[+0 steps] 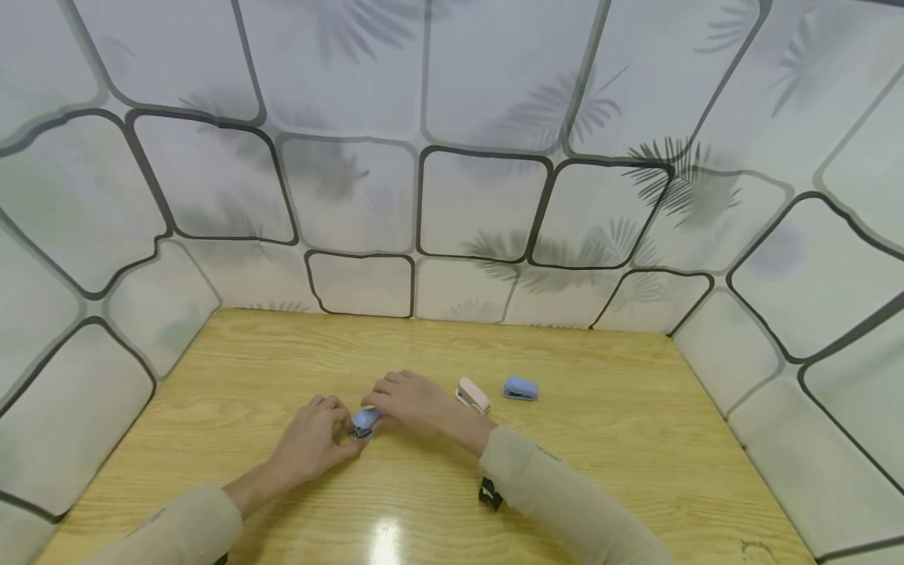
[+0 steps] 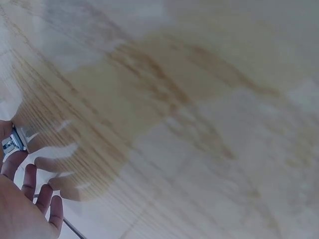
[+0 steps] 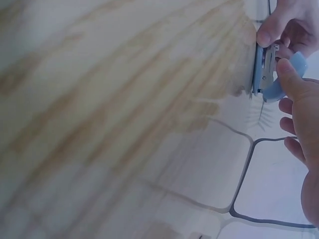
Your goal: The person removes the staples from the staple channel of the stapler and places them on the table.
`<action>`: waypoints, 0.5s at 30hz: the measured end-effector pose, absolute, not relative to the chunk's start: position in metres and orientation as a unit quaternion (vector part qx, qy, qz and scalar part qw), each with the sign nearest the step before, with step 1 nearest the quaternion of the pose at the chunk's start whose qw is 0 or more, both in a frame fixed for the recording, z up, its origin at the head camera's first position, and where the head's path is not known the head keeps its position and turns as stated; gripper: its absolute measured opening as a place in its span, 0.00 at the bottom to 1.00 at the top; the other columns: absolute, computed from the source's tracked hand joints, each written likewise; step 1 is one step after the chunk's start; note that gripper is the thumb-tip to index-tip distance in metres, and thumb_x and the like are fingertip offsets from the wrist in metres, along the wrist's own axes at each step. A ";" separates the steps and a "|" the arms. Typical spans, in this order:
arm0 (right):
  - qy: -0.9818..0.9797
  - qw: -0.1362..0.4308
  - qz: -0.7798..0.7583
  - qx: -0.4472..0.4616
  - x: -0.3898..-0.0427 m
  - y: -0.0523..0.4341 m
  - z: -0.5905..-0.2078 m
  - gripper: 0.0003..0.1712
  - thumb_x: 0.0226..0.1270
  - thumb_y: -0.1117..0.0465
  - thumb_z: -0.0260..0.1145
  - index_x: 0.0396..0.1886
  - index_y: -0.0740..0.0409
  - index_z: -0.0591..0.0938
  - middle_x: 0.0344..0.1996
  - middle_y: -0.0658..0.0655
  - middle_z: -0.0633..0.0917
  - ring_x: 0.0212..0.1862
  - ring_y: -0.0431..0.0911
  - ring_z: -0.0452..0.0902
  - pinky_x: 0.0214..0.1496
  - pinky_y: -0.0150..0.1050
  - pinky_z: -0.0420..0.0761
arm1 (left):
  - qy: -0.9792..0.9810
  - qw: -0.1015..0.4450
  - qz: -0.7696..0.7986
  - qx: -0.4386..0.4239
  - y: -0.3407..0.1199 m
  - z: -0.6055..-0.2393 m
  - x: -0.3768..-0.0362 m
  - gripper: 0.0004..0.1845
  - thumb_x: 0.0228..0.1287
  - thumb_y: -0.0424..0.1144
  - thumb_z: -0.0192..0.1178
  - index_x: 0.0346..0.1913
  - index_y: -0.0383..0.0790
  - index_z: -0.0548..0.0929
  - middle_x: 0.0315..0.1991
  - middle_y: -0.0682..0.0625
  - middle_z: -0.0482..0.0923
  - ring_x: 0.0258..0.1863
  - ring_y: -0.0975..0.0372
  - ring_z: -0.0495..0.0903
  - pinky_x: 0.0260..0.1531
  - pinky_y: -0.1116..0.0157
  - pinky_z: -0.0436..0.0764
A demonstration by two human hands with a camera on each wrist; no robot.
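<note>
Between both hands, a small light-blue stapler (image 1: 366, 419) is held low over the wooden table. Its blue top cover (image 3: 299, 62) is swung up from the base, baring the metal staple channel (image 3: 267, 69). My left hand (image 1: 309, 441) pinches the stapler's near left end between thumb and fingers. From the other side, my right hand (image 1: 415, 403) grips the raised cover, its thumb beside the metal channel. At the left edge of the left wrist view, only a bit of the stapler's metal (image 2: 14, 141) shows past the fingertips.
A pink stapler (image 1: 474, 395) lies just beyond the right forearm, and a second blue stapler (image 1: 520, 388) sits to its right. Patterned cloth walls (image 1: 466, 212) enclose the wooden table (image 1: 600, 408) at the back and sides. A black object (image 1: 490, 494) shows beneath the right sleeve.
</note>
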State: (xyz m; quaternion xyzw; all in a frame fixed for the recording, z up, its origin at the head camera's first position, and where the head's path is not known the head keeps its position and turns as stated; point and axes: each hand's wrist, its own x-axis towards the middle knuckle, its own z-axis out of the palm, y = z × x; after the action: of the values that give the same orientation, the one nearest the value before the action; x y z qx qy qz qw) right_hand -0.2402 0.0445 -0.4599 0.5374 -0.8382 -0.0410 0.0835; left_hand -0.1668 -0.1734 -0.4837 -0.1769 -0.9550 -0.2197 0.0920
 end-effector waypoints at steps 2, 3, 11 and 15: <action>-0.832 0.101 -0.048 0.543 -0.241 0.046 -0.459 0.24 0.78 0.40 0.61 0.65 0.44 0.80 0.56 0.44 0.86 0.59 0.38 0.82 0.67 0.34 0.79 | -0.954 0.094 -0.221 -0.180 -0.174 -0.484 -0.167 0.13 0.51 0.47 0.81 0.28 0.49 0.85 0.37 0.54 0.83 0.38 0.64 0.73 0.38 0.66 0.73; -0.830 0.108 -0.053 0.545 -0.241 0.046 -0.459 0.23 0.78 0.40 0.61 0.64 0.43 0.80 0.56 0.43 0.86 0.58 0.38 0.82 0.67 0.34 0.80 | -0.953 0.095 -0.222 -0.181 -0.174 -0.485 -0.167 0.13 0.51 0.47 0.82 0.27 0.49 0.85 0.37 0.55 0.83 0.37 0.64 0.73 0.38 0.66 0.72; -0.832 0.115 -0.082 0.536 -0.241 0.049 -0.454 0.23 0.80 0.41 0.60 0.67 0.42 0.79 0.60 0.44 0.86 0.62 0.40 0.83 0.69 0.37 0.80 | -0.951 0.098 -0.224 -0.187 -0.174 -0.485 -0.166 0.13 0.51 0.46 0.82 0.27 0.49 0.85 0.36 0.55 0.83 0.37 0.64 0.73 0.37 0.67 0.71; -0.834 0.129 -0.094 0.528 -0.242 0.053 -0.451 0.24 0.80 0.40 0.60 0.68 0.41 0.79 0.60 0.44 0.86 0.63 0.40 0.83 0.71 0.38 0.79 | -0.953 0.097 -0.221 -0.183 -0.174 -0.485 -0.166 0.13 0.51 0.46 0.81 0.27 0.50 0.85 0.38 0.54 0.84 0.38 0.64 0.74 0.38 0.66 0.72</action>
State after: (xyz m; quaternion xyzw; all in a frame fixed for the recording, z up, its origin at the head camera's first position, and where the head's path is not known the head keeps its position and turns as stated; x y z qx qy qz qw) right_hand -0.2422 0.0535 -0.4510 0.5283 -0.8339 -0.0939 0.1291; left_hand -0.1656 -0.1735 -0.4855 -0.1835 -0.9529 -0.2213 0.0968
